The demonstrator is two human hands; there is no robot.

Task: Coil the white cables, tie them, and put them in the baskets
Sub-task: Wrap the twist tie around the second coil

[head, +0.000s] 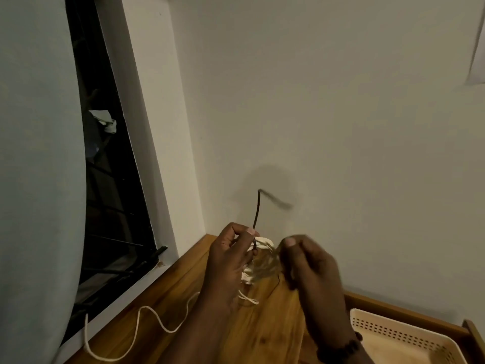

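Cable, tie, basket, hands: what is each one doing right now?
White cable: partly coiled, bundle held up, loose end trailing over the table.
Dark tie: sticking up from the bundle, not yet fastened.
Basket: looks empty.
Left hand: grips the coil.
Right hand: blurred, pinching something.

No legible txt, labels, nos. or signs anywhere.

- One head-worn view is given, aimed forward and down from close above the desk point(275, 329).
- The wall corner point(199, 179) is faced.
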